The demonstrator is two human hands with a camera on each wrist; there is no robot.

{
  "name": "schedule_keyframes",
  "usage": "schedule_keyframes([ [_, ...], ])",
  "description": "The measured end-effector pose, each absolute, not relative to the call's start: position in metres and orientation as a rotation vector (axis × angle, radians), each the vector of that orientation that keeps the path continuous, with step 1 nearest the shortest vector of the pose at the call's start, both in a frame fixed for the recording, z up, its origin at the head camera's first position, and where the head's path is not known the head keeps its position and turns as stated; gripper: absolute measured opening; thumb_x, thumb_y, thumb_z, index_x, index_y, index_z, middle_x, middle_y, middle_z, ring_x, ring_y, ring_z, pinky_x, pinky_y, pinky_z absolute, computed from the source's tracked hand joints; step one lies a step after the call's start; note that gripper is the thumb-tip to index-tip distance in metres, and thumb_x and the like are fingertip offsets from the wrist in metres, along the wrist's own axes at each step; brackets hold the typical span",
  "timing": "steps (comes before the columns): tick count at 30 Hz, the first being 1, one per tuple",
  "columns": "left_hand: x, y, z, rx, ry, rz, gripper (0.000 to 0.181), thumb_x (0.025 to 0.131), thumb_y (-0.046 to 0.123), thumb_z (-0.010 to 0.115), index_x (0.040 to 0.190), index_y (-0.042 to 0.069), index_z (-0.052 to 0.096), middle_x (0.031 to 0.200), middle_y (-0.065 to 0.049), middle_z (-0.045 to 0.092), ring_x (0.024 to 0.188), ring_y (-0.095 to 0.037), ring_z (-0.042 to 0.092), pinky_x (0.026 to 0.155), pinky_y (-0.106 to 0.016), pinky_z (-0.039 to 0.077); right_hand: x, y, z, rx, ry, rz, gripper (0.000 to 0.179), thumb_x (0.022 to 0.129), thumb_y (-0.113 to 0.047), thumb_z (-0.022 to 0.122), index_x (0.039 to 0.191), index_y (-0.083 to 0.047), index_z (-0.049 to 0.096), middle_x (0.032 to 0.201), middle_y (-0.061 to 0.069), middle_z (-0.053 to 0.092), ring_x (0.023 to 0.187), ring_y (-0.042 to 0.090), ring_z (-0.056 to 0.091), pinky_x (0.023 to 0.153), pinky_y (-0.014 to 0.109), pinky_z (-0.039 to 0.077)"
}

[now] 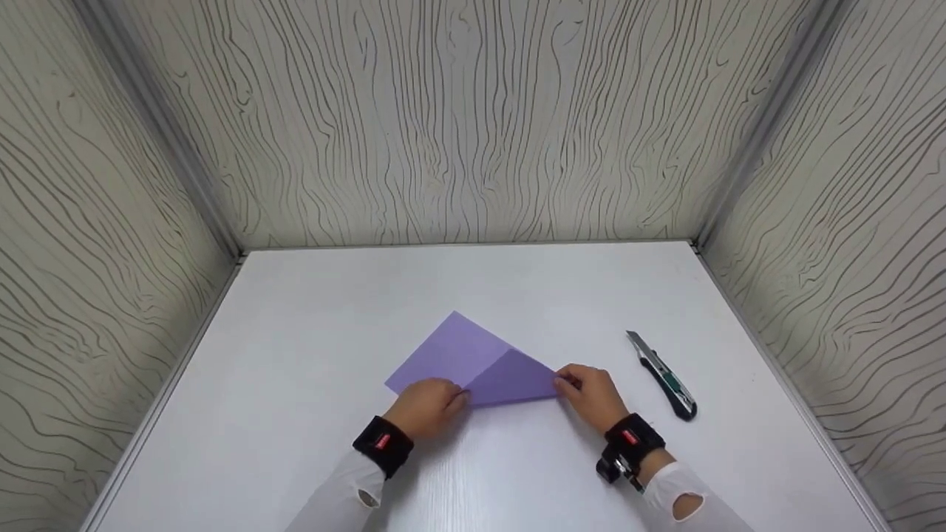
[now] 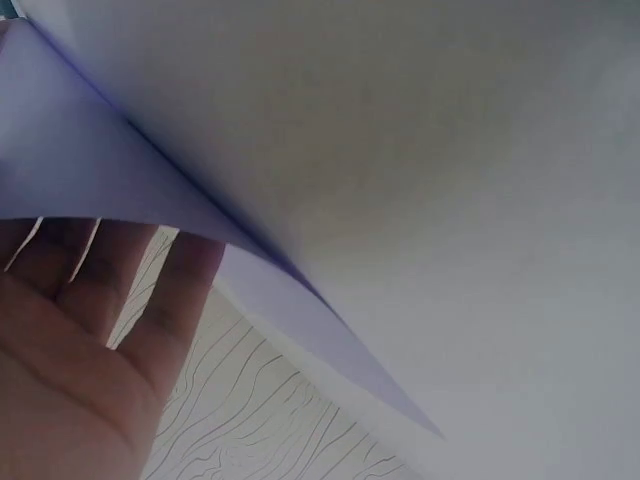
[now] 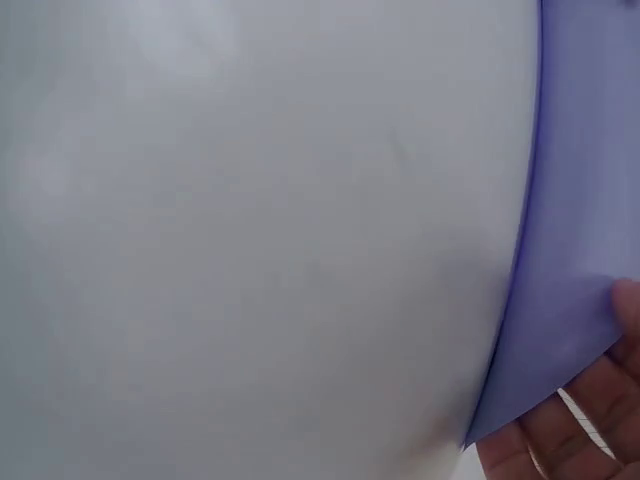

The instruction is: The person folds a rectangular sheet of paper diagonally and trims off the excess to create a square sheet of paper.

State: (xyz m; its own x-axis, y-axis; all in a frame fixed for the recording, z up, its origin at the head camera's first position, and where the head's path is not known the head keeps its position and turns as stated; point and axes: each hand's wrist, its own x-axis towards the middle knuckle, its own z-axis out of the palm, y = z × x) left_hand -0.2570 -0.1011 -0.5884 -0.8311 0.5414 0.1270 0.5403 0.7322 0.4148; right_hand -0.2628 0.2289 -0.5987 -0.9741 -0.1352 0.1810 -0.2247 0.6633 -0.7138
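A sheet of purple paper [image 1: 451, 355] lies on the white table, its right part looking darker along a diagonal line. My left hand [image 1: 429, 406] holds the paper at its near edge, thumb and forefinger meeting there. In the left wrist view, fingers [image 2: 165, 310] of that hand reach behind a raised flap [image 2: 90, 150]. At the right-hand corner, my right hand [image 1: 593, 395] pinches the paper between thumb and fingers. The right wrist view has the thumb on the paper's face [image 3: 570, 290] and the other fingers behind it.
To the right of my right hand lies a utility knife [image 1: 665, 375] with a black and green handle, its blade end pointing away from me. Wood-patterned panels [image 1: 473, 125] wall in the table [image 1: 310, 295] at the back and both sides.
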Motion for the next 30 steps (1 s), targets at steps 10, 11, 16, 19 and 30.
schedule_keyframes([
  [10, -0.262, -0.088, -0.588, 0.751, 3.010, 0.713, 0.032, 0.109, 0.027, 0.064, 0.124, 0.000, 0.067, 0.080, -0.010, 0.070, 0.081, -0.032, 0.075, 0.074, -0.047, 0.062, -0.266, 0.216, -0.593, 0.164, -2.781, 1.220, 0.004, 0.098, -0.003, 0.076, 0.100, -0.003, 0.079, 0.091, 0.004, 0.079, 0.086, 0.015, 0.069, 0.079, 0.030, 0.056],
  [11, -0.262, -0.086, -0.588, 0.724, 3.008, 0.721, 0.038, 0.108, 0.027, 0.065, 0.133, -0.002, 0.064, 0.083, -0.013, 0.073, 0.085, -0.034, 0.076, 0.078, -0.049, 0.063, -0.267, 0.215, -0.593, 0.157, -2.788, 1.212, 0.004, 0.098, -0.002, 0.076, 0.100, -0.002, 0.079, 0.092, 0.004, 0.079, 0.087, 0.016, 0.069, 0.080, 0.031, 0.056],
  [16, -0.265, -0.079, -0.588, 0.650, 3.001, 0.762, 0.050, 0.108, 0.021, 0.064, 0.149, -0.007, 0.054, 0.109, -0.026, 0.078, 0.105, -0.042, 0.077, 0.094, -0.053, 0.063, -0.270, 0.211, -0.596, 0.137, -2.808, 1.165, 0.005, 0.097, -0.004, 0.076, 0.096, 0.001, 0.077, 0.089, 0.006, 0.078, 0.085, 0.018, 0.069, 0.081, 0.036, 0.056],
  [19, -0.267, -0.075, -0.588, 0.665, 3.030, 0.736, 0.043, 0.108, 0.017, 0.063, 0.146, -0.003, 0.060, 0.119, -0.025, 0.075, 0.100, -0.040, 0.076, 0.089, -0.051, 0.064, -0.272, 0.209, -0.595, 0.126, -2.818, 1.139, 0.006, 0.097, -0.004, 0.075, 0.094, 0.001, 0.076, 0.086, 0.007, 0.077, 0.083, 0.020, 0.068, 0.081, 0.039, 0.056],
  [30, -0.265, -0.060, -0.589, 0.712, 3.119, 0.457, 0.022, 0.108, 0.024, 0.064, 0.118, 0.015, 0.081, 0.101, -0.012, 0.067, 0.090, -0.028, 0.061, 0.072, -0.044, 0.058, -0.282, 0.206, -0.596, 0.088, -2.890, 1.106, 0.005, 0.096, -0.001, 0.073, 0.095, 0.001, 0.077, 0.092, 0.012, 0.078, 0.089, 0.027, 0.070, 0.087, 0.049, 0.058],
])
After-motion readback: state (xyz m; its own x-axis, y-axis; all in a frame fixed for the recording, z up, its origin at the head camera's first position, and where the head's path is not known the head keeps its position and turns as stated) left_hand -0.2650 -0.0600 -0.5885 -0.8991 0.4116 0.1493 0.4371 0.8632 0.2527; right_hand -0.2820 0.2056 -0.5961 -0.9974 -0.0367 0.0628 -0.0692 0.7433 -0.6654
